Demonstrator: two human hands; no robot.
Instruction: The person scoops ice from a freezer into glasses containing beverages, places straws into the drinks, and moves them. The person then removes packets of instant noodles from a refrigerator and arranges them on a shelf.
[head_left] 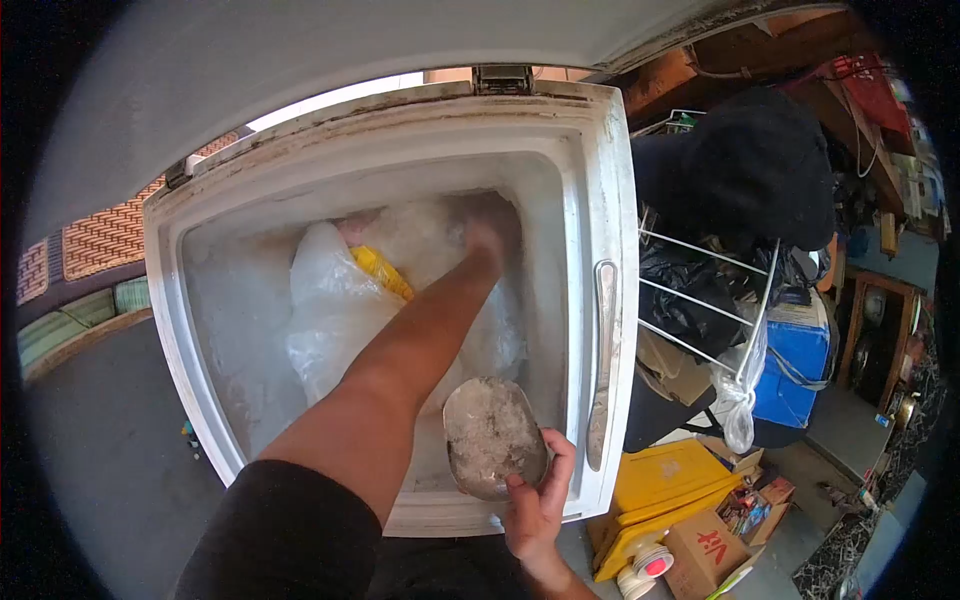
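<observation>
An open chest freezer (610, 330) stands before me, frosted inside and hazy with mist. My left hand (484, 238) reaches deep into its far right corner; its fingers are lost in the haze and shadow there. Beside that forearm lie a whitish plastic bag (330, 310) and a yellow packet (380, 271). My right hand (535, 510) grips the lower right rim of a rounded metal container (492, 435), thumb over the edge. Greyish, icy material fills the container, which is held over the freezer's near right corner.
The raised freezer lid (330, 70) spans the top of the view. To the right stands a white wire rack (700, 290) with black bags, beside a blue box (790, 370). Yellow boards (665, 490) and a cardboard box (705, 548) are on the floor at lower right.
</observation>
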